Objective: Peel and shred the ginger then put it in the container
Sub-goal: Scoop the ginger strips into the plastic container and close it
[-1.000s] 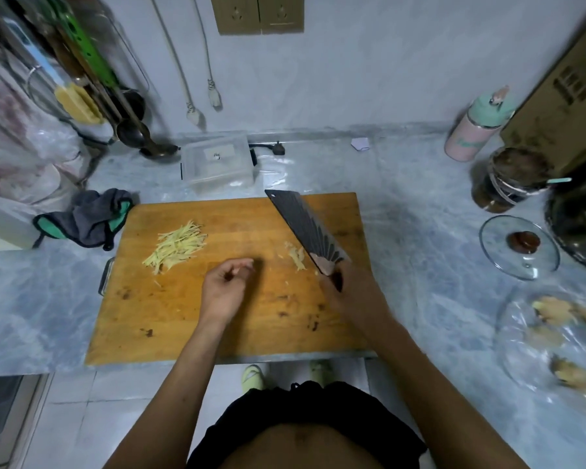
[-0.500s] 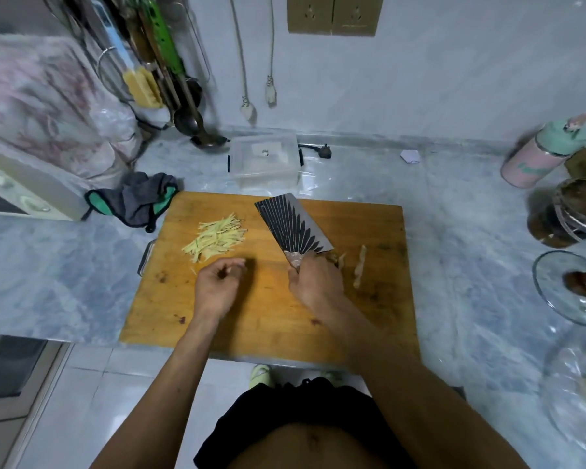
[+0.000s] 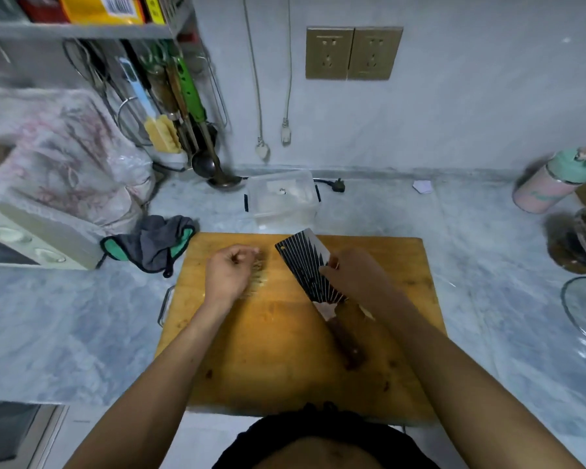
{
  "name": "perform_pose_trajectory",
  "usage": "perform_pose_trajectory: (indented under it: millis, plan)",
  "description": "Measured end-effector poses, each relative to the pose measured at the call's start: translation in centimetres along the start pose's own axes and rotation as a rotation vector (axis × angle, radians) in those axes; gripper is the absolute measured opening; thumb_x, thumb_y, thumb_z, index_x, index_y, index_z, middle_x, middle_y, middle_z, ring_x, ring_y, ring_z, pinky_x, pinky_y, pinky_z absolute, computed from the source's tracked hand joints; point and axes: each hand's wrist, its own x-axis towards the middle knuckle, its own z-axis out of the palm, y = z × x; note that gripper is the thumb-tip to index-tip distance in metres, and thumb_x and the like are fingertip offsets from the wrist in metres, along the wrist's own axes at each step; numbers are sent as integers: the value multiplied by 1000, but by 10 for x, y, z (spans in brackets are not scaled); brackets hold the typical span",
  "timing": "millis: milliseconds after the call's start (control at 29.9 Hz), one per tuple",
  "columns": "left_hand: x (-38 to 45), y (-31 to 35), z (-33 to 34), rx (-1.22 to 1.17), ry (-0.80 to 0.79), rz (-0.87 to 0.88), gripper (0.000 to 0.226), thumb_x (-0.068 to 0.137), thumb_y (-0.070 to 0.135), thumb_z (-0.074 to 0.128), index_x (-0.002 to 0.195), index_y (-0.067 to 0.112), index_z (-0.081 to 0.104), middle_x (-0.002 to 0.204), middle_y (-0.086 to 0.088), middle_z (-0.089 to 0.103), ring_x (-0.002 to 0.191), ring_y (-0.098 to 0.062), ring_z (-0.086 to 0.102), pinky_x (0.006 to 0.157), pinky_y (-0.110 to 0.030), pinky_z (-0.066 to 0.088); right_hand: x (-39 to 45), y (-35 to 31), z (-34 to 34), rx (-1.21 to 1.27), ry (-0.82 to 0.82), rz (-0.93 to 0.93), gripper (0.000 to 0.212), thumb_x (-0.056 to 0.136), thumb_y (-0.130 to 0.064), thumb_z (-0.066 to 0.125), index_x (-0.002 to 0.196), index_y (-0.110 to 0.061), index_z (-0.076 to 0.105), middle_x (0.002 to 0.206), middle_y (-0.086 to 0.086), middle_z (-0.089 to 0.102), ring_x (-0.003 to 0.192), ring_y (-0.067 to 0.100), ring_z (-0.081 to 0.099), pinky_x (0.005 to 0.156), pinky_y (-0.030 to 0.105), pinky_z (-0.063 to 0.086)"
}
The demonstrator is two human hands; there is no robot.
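The shredded ginger (image 3: 258, 278) lies on your cutting board (image 3: 285, 350), mostly hidden under your left hand (image 3: 230, 275), whose curled fingers gather it. Your right hand (image 3: 354, 277) rests on the cleaver (image 3: 306, 268) lying flat, fingers over the blade; the clear container (image 3: 282, 197) sits just behind the board.

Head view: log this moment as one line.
left hand over ginger shreds | right hand on cleaver blade, flat on cutting board | container behind board
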Motion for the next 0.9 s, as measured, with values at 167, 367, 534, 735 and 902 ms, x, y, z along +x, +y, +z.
perform_pose_trajectory:
  millis: [167, 367, 534, 735, 902]
  plan:
    - [95, 12, 8, 132, 59, -246, 21, 94, 20, 57, 97, 9, 74, 106, -9, 72, 100, -25, 64, 86, -27, 47, 11, -13, -35, 143, 141, -26, 29, 95, -26, 62, 79, -3, 67, 71, 12, 70, 65, 23, 70, 63, 32, 57]
    - [158, 7, 31, -178, -44, -610, 53, 86, 34, 72, 122, -1, 56, 114, -14, 60, 103, -34, 60, 92, -41, 54, 20, -17, -38, 208, 148, 74, 28, 96, -32, 63, 84, -7, 67, 68, 4, 70, 48, 1, 64, 56, 20, 54]
    - [162, 5, 31, -201, 58, -554, 27, 90, 19, 64, 107, -2, 61, 88, -13, 57, 76, -31, 61, 66, -34, 56, 24, -18, -31, 433, 143, 133, 33, 98, -28, 62, 79, 0, 66, 59, 0, 68, 53, 12, 68, 57, 28, 57]
    - [134, 6, 9, -334, 250, -408, 14, 85, 11, 62, 77, 18, 53, 76, -9, 70, 73, -26, 71, 68, -40, 60, 28, -13, -19, 665, 189, 192, 35, 99, -29, 62, 73, -5, 62, 57, 0, 67, 55, 16, 69, 65, 39, 61]
    - [84, 22, -7, -324, 295, -204, 29, 83, 2, 58, 71, 21, 41, 67, -4, 57, 67, -21, 60, 59, -30, 46, 35, -20, -5, 435, 202, 194, 34, 97, -35, 62, 98, -2, 65, 84, 6, 73, 67, 13, 67, 68, 34, 57]
